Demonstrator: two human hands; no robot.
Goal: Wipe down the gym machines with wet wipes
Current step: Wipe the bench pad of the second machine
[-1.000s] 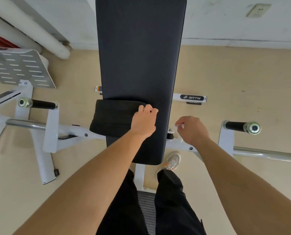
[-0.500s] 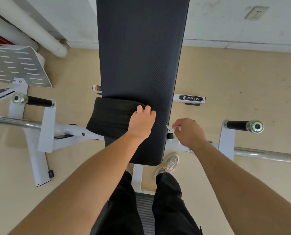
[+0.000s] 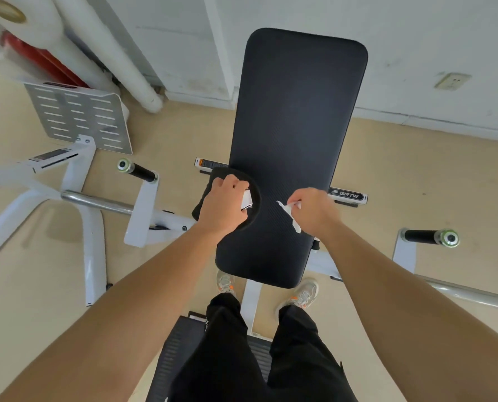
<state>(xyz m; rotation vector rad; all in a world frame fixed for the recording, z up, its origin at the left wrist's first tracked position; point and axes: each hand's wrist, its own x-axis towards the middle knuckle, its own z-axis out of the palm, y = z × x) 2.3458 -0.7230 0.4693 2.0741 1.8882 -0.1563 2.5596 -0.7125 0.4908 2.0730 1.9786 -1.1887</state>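
A long black back pad point(image 3: 297, 134) on a white machine frame point(image 3: 88, 210) runs away from me in the centre. My right hand point(image 3: 314, 210) pinches a crumpled white wet wipe point(image 3: 289, 216) that hangs over the lower right part of the pad. To the left, my left hand point(image 3: 224, 204) is closed around a small white pack point(image 3: 246, 200), above a black roller pad point(image 3: 210, 192) at the back pad's left edge. Both forearms reach in from below.
Black-gripped handles stick out at the left point(image 3: 137, 171) and right point(image 3: 429, 237), with chrome bars point(image 3: 96, 202) below them. A perforated white footplate point(image 3: 79, 117) and white pipes point(image 3: 120, 56) stand at the back left. My shoes point(image 3: 302, 294) straddle the frame's post on the beige floor.
My right hand has come up from the frame joint beside the pad onto the pad's face, with the wipe. My left hand has lifted off the roller pad and shows a white pack. The view has pulled back.
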